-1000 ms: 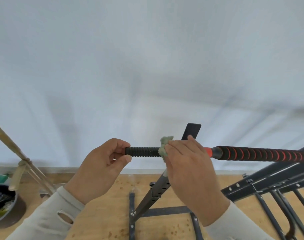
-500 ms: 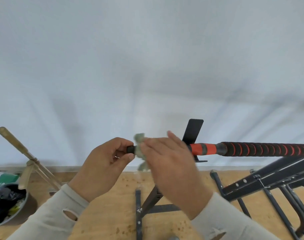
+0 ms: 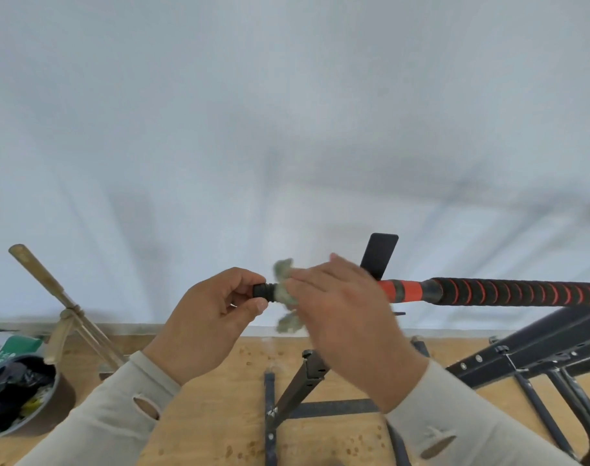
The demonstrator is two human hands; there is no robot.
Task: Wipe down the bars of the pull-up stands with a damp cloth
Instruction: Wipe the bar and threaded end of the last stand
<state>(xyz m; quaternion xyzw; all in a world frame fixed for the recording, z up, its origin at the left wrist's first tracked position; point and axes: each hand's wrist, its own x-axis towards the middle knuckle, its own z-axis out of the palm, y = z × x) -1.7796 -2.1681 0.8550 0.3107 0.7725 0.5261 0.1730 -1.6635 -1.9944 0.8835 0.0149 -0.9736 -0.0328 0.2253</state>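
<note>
While gripped at its left tip: black ribbed pull-up bar with orange band (image 3: 488, 290), horizontal.
Left hand (image 3: 209, 317): fingers curled round bar end.
Right hand (image 3: 340, 311): blurred, fingers wrapping crumpled grey-green cloth (image 3: 283, 290) on bar.

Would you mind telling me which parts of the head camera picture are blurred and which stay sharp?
Head view: the right hand and the green cloth it holds are smeared by motion blur; the left hand gripping the bar end is sharper; the wall behind is smooth, with soft shadows; wide-angle distortion bows the floor edge.
</note>
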